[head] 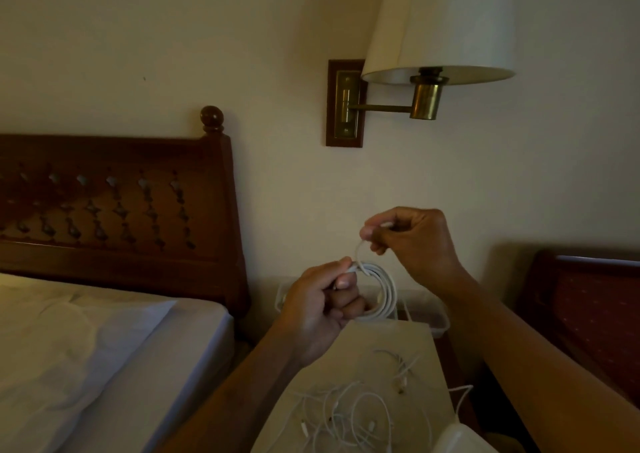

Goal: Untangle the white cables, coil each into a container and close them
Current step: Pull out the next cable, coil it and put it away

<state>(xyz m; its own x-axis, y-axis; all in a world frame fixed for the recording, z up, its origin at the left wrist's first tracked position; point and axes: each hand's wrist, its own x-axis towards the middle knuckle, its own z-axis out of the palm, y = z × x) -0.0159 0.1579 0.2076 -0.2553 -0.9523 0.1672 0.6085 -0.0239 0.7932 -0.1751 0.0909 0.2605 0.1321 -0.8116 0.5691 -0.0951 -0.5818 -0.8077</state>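
Observation:
My left hand (322,309) grips a coil of white cable (384,291), raised above the bedside table. My right hand (415,241), just above the coil, pinches the cable's free end between thumb and fingers. A tangle of several thin white cables (360,414) lies on a pale cloth or sheet (388,338) on the table below. Behind my hands stand clear plastic containers (433,317), partly hidden by the coil. A white lid or container corner (460,440) shows at the bottom edge.
A bed with white sheets (104,348) and a carved wooden headboard (114,203) fills the left. A brass wall lamp (426,96) with a cream shade hangs overhead. A red upholstered chair (588,300) stands at the right. The room is dim.

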